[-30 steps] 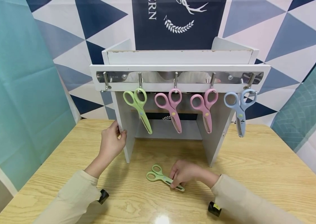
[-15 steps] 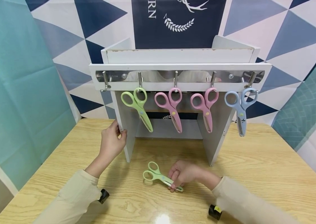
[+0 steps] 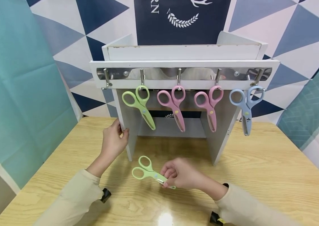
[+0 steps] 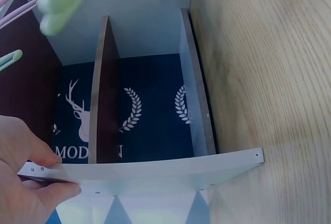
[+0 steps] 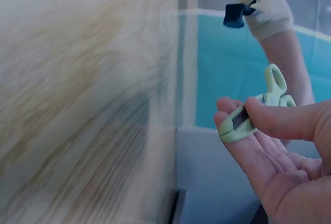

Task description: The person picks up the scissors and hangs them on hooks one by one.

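Note:
Green scissors (image 3: 151, 173) are pinched by the blade end between the thumb and fingers of my right hand (image 3: 184, 175), handles pointing left, above the table. In the right wrist view the thumb presses on the scissors' blades (image 5: 240, 123). My left hand (image 3: 113, 141) grips the front edge of the white rack's left side panel (image 3: 125, 125). The left wrist view shows this grip, thumb on one face of the panel (image 4: 155, 169). From the rack's hooks hang another pair of green scissors (image 3: 141, 105), two pink pairs (image 3: 174, 106) (image 3: 211, 106) and a blue pair (image 3: 246, 108).
The rack's metal hook strip (image 3: 162, 74) spans its front; the leftmost hook (image 3: 106, 79) bears no scissors. The rack stands on a wooden table (image 3: 250, 175). A patterned cloth (image 3: 261, 18) hangs behind and a teal cloth (image 3: 20, 78) at the left.
My right hand has lifted the green scissors off the table and moved them left and slightly up. My left hand has stayed on the panel. The head view has shifted slightly.

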Available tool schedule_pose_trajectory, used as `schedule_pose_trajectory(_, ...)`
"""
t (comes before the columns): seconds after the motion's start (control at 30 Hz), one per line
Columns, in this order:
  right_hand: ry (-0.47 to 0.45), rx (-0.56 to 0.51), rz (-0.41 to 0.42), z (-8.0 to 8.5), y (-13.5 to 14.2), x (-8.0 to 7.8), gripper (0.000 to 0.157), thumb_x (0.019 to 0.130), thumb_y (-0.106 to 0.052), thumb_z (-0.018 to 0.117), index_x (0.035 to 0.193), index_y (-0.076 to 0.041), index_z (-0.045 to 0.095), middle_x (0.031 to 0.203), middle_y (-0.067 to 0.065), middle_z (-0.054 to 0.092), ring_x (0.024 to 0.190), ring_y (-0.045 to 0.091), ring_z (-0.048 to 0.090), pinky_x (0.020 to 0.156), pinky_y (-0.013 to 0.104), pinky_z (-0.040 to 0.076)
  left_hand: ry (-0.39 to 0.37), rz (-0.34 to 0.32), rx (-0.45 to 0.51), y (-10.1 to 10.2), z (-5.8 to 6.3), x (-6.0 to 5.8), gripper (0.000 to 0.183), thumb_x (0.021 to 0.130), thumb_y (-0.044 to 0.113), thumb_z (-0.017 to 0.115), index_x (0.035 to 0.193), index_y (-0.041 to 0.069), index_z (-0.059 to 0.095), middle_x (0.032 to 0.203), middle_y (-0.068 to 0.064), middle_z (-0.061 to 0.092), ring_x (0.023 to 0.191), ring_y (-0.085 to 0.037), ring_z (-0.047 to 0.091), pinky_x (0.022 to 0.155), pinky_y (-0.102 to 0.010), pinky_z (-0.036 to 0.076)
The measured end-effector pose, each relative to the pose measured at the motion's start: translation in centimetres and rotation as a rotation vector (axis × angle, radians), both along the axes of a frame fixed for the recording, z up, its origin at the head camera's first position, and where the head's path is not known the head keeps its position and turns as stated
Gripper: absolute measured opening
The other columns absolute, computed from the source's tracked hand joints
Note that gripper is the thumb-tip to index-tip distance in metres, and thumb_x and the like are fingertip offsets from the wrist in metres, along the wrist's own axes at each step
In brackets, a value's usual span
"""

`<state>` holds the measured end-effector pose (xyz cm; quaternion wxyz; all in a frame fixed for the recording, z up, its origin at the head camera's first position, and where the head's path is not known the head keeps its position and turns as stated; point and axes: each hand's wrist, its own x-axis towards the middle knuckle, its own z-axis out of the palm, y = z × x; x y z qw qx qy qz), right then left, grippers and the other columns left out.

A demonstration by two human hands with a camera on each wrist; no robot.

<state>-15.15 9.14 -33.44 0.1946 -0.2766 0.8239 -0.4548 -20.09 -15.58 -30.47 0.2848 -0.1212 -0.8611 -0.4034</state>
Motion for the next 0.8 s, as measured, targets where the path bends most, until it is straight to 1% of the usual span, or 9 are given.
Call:
schedule_pose_trajectory(0.13,0.076,-0.031,-0.032,0.7,-0.9,0.8,0.014,0.076,0.004,0.074,0.087,0.0,0.068,0.078,0.009,0.073,0.069,0.002,0.065,0.066,0.014,0.055,0.005,0.003,-0.005,0.0,0.0,0.0,0.024,0.082,-0.005,0.061,0.106,-0.011,0.058,0.102,-0.031,0.069,0.097,-0.04,0.069,0.081,-0.046,0.058)
schedule_pose_trajectory(0.23,0.116,-0.078,-0.06,1.2,-1.7,1.2,0.013,0.077,0.002,0.074,0.089,-0.001,0.068,0.08,0.009,0.074,0.071,0.003,0.067,0.066,0.014,0.055,0.005,0.004,0.004,0.0,0.0,0.0,0.025,0.082,-0.005,0.06,0.106,-0.011,0.058,0.102,-0.032,0.069,0.097,-0.04,0.07,0.081,-0.046,0.058)
schedule_pose_trajectory(0.33,0.139,-0.133,-0.077,1.9,-2.3,1.3,0.014,0.078,0.0,0.074,0.091,-0.001,0.068,0.082,0.01,0.074,0.073,0.005,0.07,0.067,0.015,0.056,0.001,0.0,0.011,0.0,-0.1,0.0,0.027,0.082,-0.006,0.06,0.108,-0.012,0.058,0.104,-0.032,0.068,0.098,-0.041,0.069,0.082,-0.046,0.057)
schedule_pose_trajectory(0.43,0.164,-0.157,-0.091,2.4,-2.9,1.3,0.014,0.079,-0.001,0.074,0.092,-0.001,0.069,0.083,0.01,0.074,0.075,0.006,0.071,0.068,0.015,0.056,0.001,0.002,0.004,0.0,-0.1,0.0,0.026,0.082,-0.006,0.059,0.108,-0.012,0.058,0.102,-0.032,0.068,0.098,-0.041,0.069,0.082,-0.046,0.057)
schedule_pose_trajectory(0.57,0.199,-0.173,-0.103,3.2,-3.7,1.3,0.015,0.078,-0.001,0.074,0.092,-0.002,0.069,0.083,0.011,0.074,0.075,0.005,0.07,0.068,0.015,0.056,0.002,0.004,0.001,0.0,-0.1,0.0,0.023,0.082,-0.006,0.059,0.104,-0.011,0.058,0.097,-0.03,0.07,0.094,-0.039,0.07,0.081,-0.047,0.058)
schedule_pose_trajectory(0.63,0.215,-0.184,-0.115,3.6,-4.0,1.3,0.015,0.078,0.0,0.074,0.093,-0.002,0.069,0.083,0.011,0.074,0.075,0.006,0.07,0.069,0.015,0.056,0.003,0.003,0.001,0.0,0.0,0.0,0.02,0.081,-0.007,0.058,0.101,-0.01,0.058,0.091,-0.028,0.07,0.091,-0.038,0.071,0.079,-0.046,0.059)
schedule_pose_trajectory(0.7,0.236,-0.192,-0.132,4.0,-4.4,1.3,0.015,0.079,0.0,0.074,0.093,-0.002,0.069,0.083,0.01,0.074,0.075,0.007,0.071,0.069,0.015,0.056,0.034,-0.003,-0.004,0.0,-0.1,0.0,0.018,0.08,-0.006,0.055,0.098,-0.008,0.058,0.086,-0.026,0.071,0.087,-0.037,0.072,0.076,-0.046,0.059)
schedule_pose_trajectory(0.77,0.275,-0.197,-0.147,4.4,-4.7,1.3,0.014,0.079,-0.001,0.074,0.092,-0.004,0.069,0.082,0.009,0.074,0.074,0.007,0.071,0.068,0.014,0.056,0.092,0.003,-0.032,0.0,-0.2,0.0,0.015,0.079,-0.004,0.053,0.093,-0.006,0.058,0.077,-0.022,0.069,0.072,-0.032,0.071,0.064,-0.039,0.059)
schedule_pose_trajectory(0.8,0.301,-0.199,-0.154,4.6,-4.9,1.3,0.014,0.079,-0.002,0.074,0.092,-0.004,0.069,0.082,0.008,0.075,0.074,0.007,0.071,0.067,0.015,0.055,0.132,0.006,-0.052,0.0,-0.3,-0.1,0.013,0.08,-0.002,0.052,0.091,-0.006,0.058,0.072,-0.02,0.067,0.066,-0.03,0.068,0.058,-0.036,0.056)
